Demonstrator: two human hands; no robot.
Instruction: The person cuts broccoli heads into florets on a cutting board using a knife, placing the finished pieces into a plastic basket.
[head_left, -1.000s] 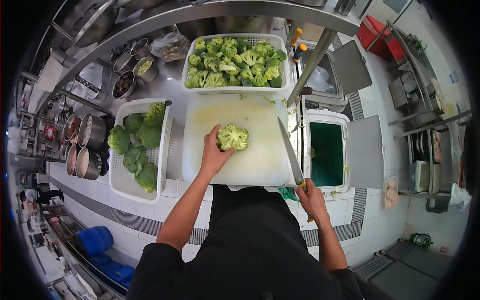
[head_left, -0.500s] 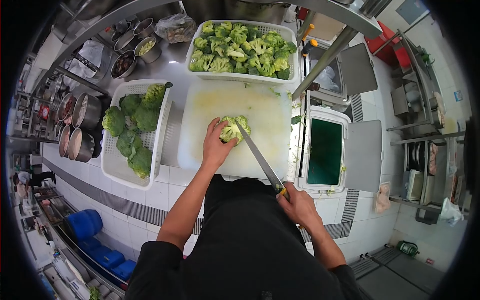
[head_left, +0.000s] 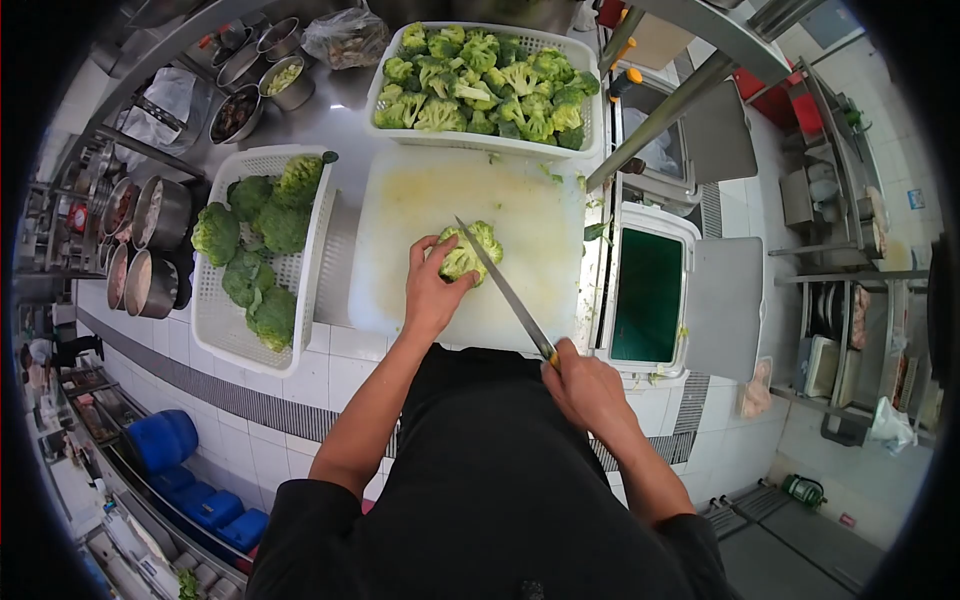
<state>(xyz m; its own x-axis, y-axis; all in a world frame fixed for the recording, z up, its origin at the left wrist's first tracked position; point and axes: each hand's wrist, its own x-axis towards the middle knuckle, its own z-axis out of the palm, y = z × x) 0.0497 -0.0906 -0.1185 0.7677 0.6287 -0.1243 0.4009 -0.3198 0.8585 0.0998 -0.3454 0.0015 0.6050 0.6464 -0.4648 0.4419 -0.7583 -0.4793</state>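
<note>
A broccoli head (head_left: 461, 260) lies on the white cutting board (head_left: 400, 305), its pale cut stems facing up. My left hand (head_left: 435, 288) grips it from the left and near side, thumb and fingers curled round the edge. In my right hand (head_left: 585, 382) is a long knife (head_left: 515, 305), held by its yellowish handle. The blade slants over the florets toward the upper left, and its tip reaches past the far edge of the broccoli. Small green crumbs are scattered on the board.
Beyond the board stands a white basket (head_left: 585, 138) of cut florets. To the left, another white basket (head_left: 225, 335) holds several whole broccoli heads. An open bin (head_left: 650, 290) with a green interior is at the right. Metal pots (head_left: 160, 215) sit far left; a metal post (head_left: 660, 120) slants at upper right.
My right hand has moved forward and slightly left, so the knife tip now extends farther across the broccoli. My left hand keeps its grip. The whole view has shifted slightly.
</note>
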